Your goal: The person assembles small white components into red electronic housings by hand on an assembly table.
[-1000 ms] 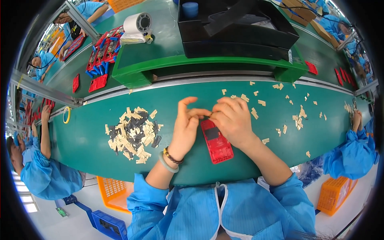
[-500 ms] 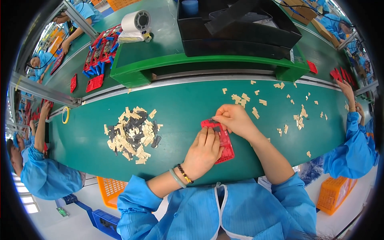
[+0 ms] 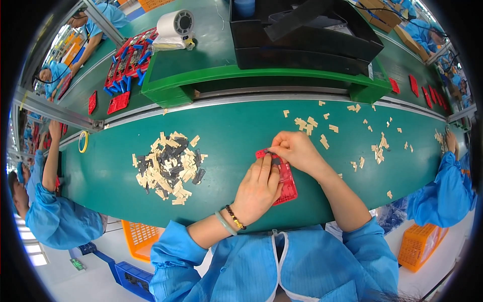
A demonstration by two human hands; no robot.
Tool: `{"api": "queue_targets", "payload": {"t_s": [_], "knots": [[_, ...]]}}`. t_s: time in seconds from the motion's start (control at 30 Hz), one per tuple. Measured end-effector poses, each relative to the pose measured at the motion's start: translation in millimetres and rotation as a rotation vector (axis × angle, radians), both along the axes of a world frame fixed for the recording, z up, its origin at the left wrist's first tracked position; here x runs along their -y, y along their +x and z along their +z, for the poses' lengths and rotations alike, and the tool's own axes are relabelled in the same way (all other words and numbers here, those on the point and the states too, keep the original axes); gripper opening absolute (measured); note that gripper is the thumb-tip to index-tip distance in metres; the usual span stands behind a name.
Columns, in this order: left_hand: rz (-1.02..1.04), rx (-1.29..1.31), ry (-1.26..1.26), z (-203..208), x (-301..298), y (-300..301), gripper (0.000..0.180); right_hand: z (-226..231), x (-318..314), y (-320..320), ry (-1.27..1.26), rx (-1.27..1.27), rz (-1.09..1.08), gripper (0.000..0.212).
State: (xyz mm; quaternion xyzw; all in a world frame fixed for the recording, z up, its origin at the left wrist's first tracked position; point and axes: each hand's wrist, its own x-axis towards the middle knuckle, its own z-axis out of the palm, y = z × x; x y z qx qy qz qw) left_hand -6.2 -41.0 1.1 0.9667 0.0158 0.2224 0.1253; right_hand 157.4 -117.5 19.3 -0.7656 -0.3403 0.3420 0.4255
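On the green work surface, a red plastic shell [image 3: 287, 193] lies tilted a little in front of me. My left hand [image 3: 257, 187] rests across its left side, fingers together and pressed on it, covering much of the shell. At the shell's far end, my right hand [image 3: 297, 151] pinches thumb and forefinger on a small black piece [image 3: 270, 153], mostly hidden by the fingertips. Dark patches show on the shell between the hands. Left of them is a loose pile [image 3: 168, 166] of small cream and black flat pieces, some L-shaped.
Cream scraps [image 3: 324, 142] are scattered to the right. Behind stands a green raised shelf [image 3: 211, 75] with a black bin [image 3: 302, 55] and a white roll [image 3: 175, 24]. A yellow tape ring [image 3: 83, 142] lies at left. Co-workers sit on both sides; orange baskets [image 3: 142, 236] stand below.
My hands stay at the shell with only slight finger shifts; the whole view has moved a little. The co-worker at right has drawn a hand back from the red parts on the far belt.
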Motion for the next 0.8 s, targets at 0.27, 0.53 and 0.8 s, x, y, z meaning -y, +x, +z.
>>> {"api": "queue_targets", "payload": {"t_s": [0.27,0.53,0.8], "knots": [[-0.047,-0.046,-0.135,5.7,-12.5,1.7,0.049,4.2,12.1,-6.4,0.111,0.507,-0.027,0.01],[-0.048,-0.049,-0.186,14.5,-13.5,3.5,0.046,-14.9,35.8,-8.5,0.168,1.036,0.126,0.016],[-0.025,-0.012,-0.147,9.5,-11.4,21.9,0.042,7.5,67.7,-38.0,0.227,0.897,0.216,0.024]]}}
